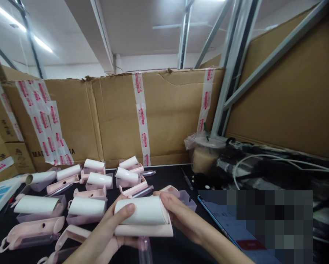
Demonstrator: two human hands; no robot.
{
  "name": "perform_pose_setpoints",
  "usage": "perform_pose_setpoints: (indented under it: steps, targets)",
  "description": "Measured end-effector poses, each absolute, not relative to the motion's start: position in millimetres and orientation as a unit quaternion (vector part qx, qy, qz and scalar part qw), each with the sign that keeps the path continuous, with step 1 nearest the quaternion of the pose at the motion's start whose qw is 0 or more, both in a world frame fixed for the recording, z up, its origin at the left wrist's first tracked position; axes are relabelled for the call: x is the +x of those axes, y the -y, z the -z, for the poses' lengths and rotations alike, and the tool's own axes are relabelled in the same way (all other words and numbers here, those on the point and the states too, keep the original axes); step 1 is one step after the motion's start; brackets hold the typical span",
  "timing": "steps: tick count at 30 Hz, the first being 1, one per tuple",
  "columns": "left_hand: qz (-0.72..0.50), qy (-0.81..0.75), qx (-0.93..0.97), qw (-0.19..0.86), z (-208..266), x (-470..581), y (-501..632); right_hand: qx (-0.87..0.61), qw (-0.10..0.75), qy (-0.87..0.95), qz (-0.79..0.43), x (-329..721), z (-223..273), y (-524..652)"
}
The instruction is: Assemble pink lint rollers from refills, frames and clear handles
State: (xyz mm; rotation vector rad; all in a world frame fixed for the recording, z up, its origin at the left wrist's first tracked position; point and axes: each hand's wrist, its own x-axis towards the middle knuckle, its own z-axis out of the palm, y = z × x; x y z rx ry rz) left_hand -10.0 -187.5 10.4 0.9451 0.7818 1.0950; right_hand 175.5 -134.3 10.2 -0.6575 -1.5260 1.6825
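Observation:
Both hands hold a lint roller close in front of me: a white sticky roll [141, 211] lies against a pale pink holder [145, 230]. My left hand [112, 227] grips its left side, the thumb on top of the roll and other fingers underneath. At the roll's right end, my right hand [178, 211] presses with its fingers; some of them are hidden behind it. Below the holder hangs a clear pink handle part [145, 251]. Just behind my right hand lies a translucent pink cover [187, 200].
Several white rolls in translucent covers [86, 206] and pink holders [35, 231] lie on the black table to the left. A screwdriver [188, 179], a bagged drink cup [205, 156], cables [244, 165] and a phone-like device [222, 223] are right. Cardboard [117, 117] stands behind.

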Motion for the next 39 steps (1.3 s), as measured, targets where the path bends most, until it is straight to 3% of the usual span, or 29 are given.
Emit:
perform_pose_setpoints:
  steps: [13, 30, 34, 39]
  targets:
    - [-0.466, -0.353, 0.377, 0.719, -10, -9, 191, -0.174, 0.374, 0.562, -0.717, 174, -9, 136]
    - [-0.456, -0.354, 0.4, 0.713, -13, -10, 195, -0.17, 0.382, 0.596, -0.685, 177, -7, 138]
    - [-0.477, -0.354, 0.414, 0.69, -15, -12, 196, -0.196, 0.378, 0.67, -0.608, 181, -7, 134]
    - [-0.538, -0.342, 0.414, 0.65, -18, -11, 197, -0.18, 0.475, 0.765, -0.395, 190, -18, 142]
